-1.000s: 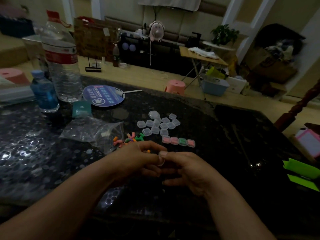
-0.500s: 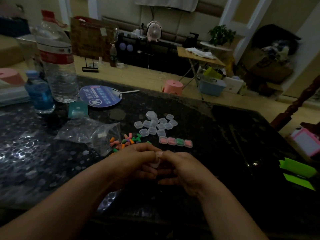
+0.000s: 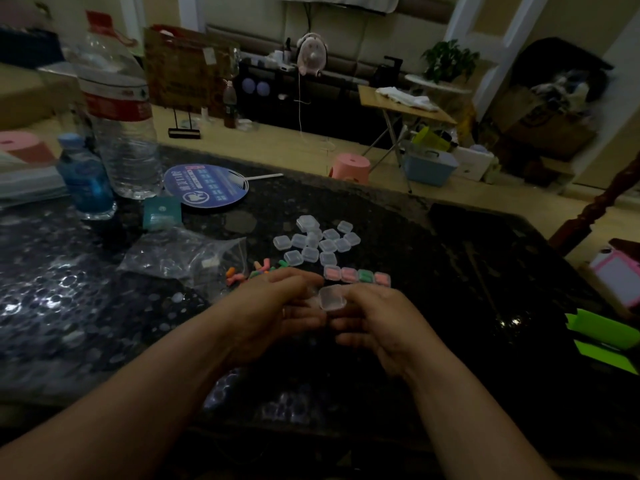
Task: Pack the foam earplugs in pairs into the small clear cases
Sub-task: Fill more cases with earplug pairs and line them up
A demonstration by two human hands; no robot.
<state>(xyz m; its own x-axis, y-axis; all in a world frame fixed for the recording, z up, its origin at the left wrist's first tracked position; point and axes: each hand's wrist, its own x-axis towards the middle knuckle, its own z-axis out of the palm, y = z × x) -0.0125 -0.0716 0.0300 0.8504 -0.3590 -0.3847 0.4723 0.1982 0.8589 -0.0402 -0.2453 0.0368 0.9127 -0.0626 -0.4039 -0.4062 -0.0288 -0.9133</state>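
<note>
Standing at the left of a dark speckled table [image 3: 398,216], a small blue bottle [image 3: 86,181] and a large water bottle [image 3: 117,116] were seen, with a round blue fan [image 3: 206,185] and a crumpled plastic bag [image 3: 183,258] nearer the middle. Loose earplugs [image 3: 242,273] were scattered just beside the bag's mouth. Beyond the table, a pink stool [image 3: 349,168] and a blue bin [image 3: 429,166] were set on a pale floor. A clear case [image 3: 332,297] was held above the table's middle, pinched between the curled fingertips of the left hand [image 3: 277,310] and the right hand [image 3: 377,320]. Its broad face was turned up; being nearly square, no long axis could be told. Behind it, four filled cases [image 3: 356,275] were ranged left to right, and empty cases [image 3: 318,242] were clustered beyond.
</note>
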